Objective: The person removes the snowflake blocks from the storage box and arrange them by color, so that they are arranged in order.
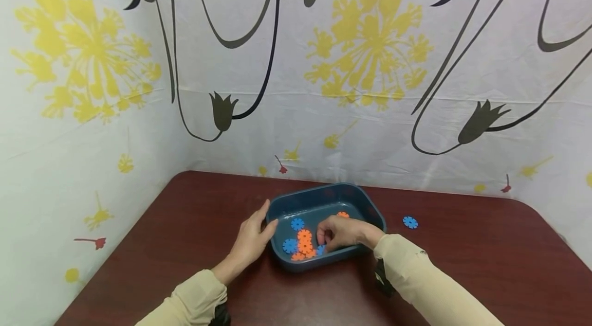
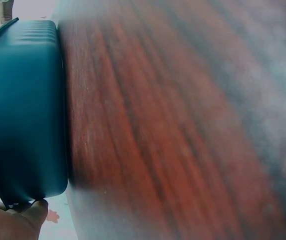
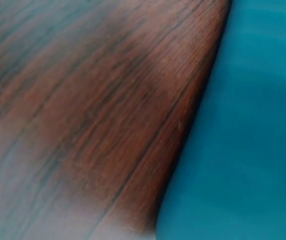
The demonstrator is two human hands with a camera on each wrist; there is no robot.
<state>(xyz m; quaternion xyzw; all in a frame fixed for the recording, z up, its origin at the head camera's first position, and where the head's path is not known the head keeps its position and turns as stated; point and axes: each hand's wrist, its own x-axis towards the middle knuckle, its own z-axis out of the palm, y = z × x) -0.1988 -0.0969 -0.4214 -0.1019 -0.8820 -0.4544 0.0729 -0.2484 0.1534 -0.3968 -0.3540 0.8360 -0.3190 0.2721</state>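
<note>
A dark teal plastic bin (image 1: 307, 207) stands on the table, holding several flat, notched snowflake discs. Orange discs (image 1: 304, 245) lie bunched toward its front left, beside blue discs (image 1: 290, 246). My left hand (image 1: 252, 236) grips the bin's left end, thumb over the rim and fingers along the outside. In the left wrist view, fingertips (image 2: 39, 209) touch the bin's edge. My right hand (image 1: 344, 232) reaches over the front right rim into the bin; its curled fingers pinch at a blue disc (image 1: 321, 250), which they partly hide. The right wrist view shows only the bin's outer wall (image 3: 247, 130) and tabletop.
One blue disc (image 1: 410, 222) lies on the dark red wood table (image 1: 462, 254), right of the bin. Another orange disc (image 1: 343, 214) sits inside the bin behind my right hand. A patterned white cloth (image 1: 287, 74) hangs behind and beside the table.
</note>
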